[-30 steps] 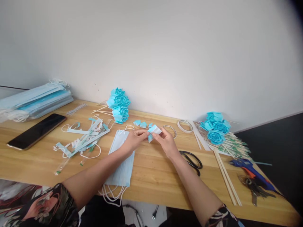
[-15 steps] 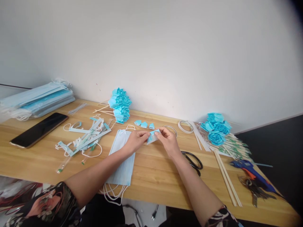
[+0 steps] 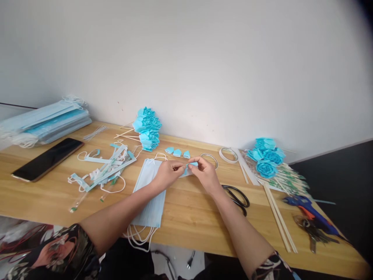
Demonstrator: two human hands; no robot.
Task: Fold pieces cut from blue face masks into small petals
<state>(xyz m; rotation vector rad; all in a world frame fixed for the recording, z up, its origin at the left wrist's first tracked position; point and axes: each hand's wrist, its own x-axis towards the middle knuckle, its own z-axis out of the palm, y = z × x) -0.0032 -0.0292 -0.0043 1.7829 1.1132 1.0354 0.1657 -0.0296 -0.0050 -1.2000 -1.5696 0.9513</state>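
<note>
A small piece of blue mask fabric (image 3: 190, 169) is pinched between both hands above the middle of the table. My left hand (image 3: 169, 173) grips its left end with thumb and forefinger. At its upper right edge my right hand (image 3: 205, 174) pinches it the same way, so part of the piece is hidden by fingers. Under my left forearm lie flat blue face masks (image 3: 148, 202) with white ear loops. Just beyond my hands, several folded blue petals (image 3: 177, 153) sit in a row. Black-handled scissors (image 3: 239, 197) rest beside my right forearm.
Blue fabric flowers on sticks (image 3: 148, 128) stand at the back, with more blue flowers (image 3: 268, 155) at the right. Mask scraps (image 3: 107, 167), a phone (image 3: 48, 159) and a mask stack (image 3: 49, 120) lie left. Tape rolls (image 3: 229, 154), wooden sticks (image 3: 279, 219) and a glue gun (image 3: 311, 214) lie right.
The blue piece was spread more openly between the hands; now less of it shows and the fingertips sit closer together over its upper edge.
</note>
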